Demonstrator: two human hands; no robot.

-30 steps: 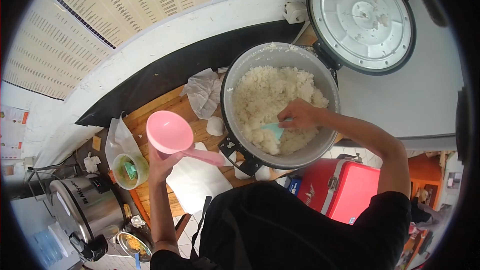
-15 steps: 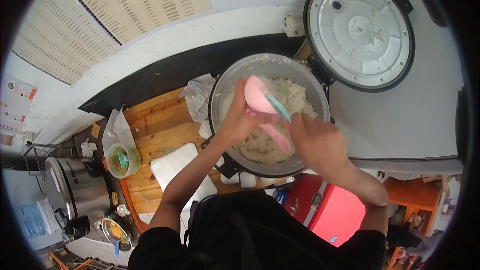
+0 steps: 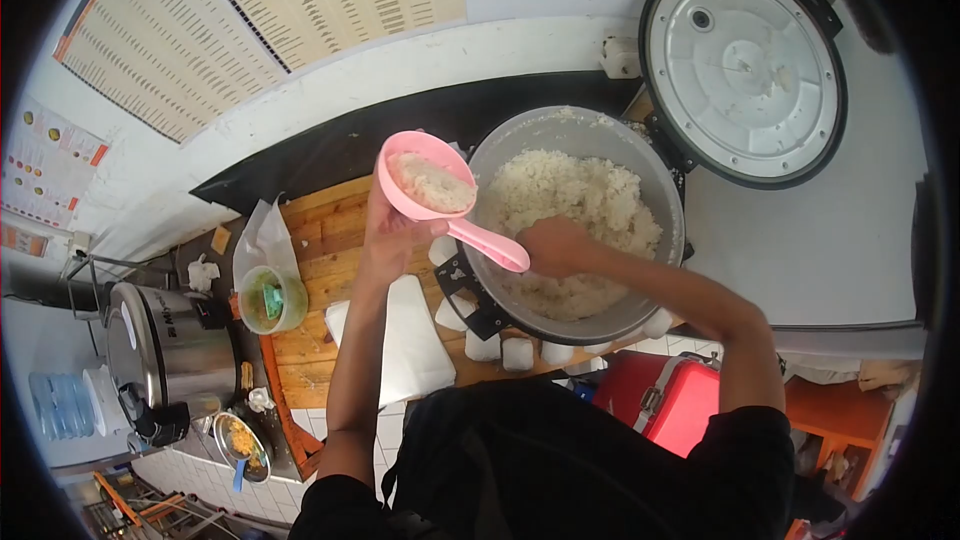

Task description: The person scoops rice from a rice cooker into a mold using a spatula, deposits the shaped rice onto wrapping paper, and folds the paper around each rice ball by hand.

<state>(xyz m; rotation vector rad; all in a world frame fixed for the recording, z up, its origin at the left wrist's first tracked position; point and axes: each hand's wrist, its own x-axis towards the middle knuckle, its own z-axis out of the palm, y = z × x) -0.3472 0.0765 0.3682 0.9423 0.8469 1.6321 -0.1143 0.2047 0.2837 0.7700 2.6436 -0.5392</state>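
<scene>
My left hand (image 3: 388, 252) is closed around a pink ladle (image 3: 510, 252), just left of the big rice cooker (image 3: 655, 285). Rice (image 3: 432, 183) lies flattened in the ladle's bowl, which faces up. Over the loose rice (image 3: 572, 180) in the cooker, my right hand (image 3: 560, 245) is closed, close to the ladle's handle end. The turquoise rice paddle that showed in this hand half a second ago is hidden now, under or behind the fist.
The cooker's lid (image 3: 742, 70) stands open at the back right. White paper sheets (image 3: 405, 345) and a tub (image 3: 290, 308) lie on the wooden table (image 3: 330, 230). Several white packets (image 3: 517, 353) line the cooker's front. A second cooker (image 3: 195, 350) stands left, a red box (image 3: 640, 395) below right.
My left hand has moved left with the ladle, whose bowl now faces up and shows rice. My right hand has come down toward the rice, and the paddle has gone from sight.
</scene>
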